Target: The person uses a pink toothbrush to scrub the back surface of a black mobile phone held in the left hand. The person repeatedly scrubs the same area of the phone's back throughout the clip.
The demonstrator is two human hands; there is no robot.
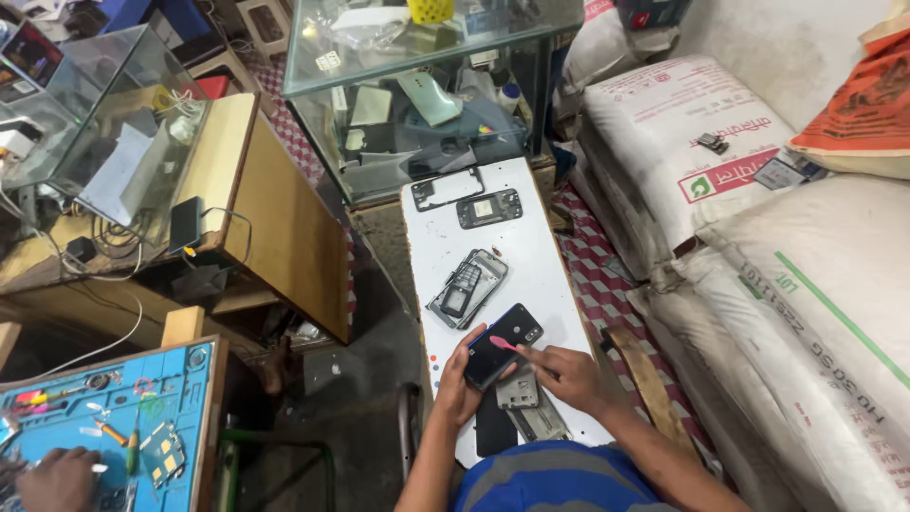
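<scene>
a black phone [502, 343] is held by the left hand [459, 383], with the fingers wrapped round its lower edge so the grip is closed on it. the phone is tilted up off the white surface [531, 256]. a small pink tool [505, 343] is pinched in the right hand [567, 375], whose grip is closed on the tool's near end. the tip of the tool is laid on the back of the phone, near its middle.

the work looks to be at an early part: the back of the phone seems whole and shut, and nothing is seen lifted off it yet. so the opening is judged to be left to do.

just under the two grips, a grey phone frame [519, 391] and a dark flat piece [495, 427] are laid on the surface. a bit beyond the grips, away from the body, an opened old phone with keys [466, 287] is laid. farther still, a dark frame [489, 208] and a thin empty frame [447, 189] are set near a glass case [427, 85].

well off to the left side, another person's hand [57, 480] is rested on a blue mat [104, 417] with small tools. big white sacks [758, 228] are piled on the right side.
</scene>
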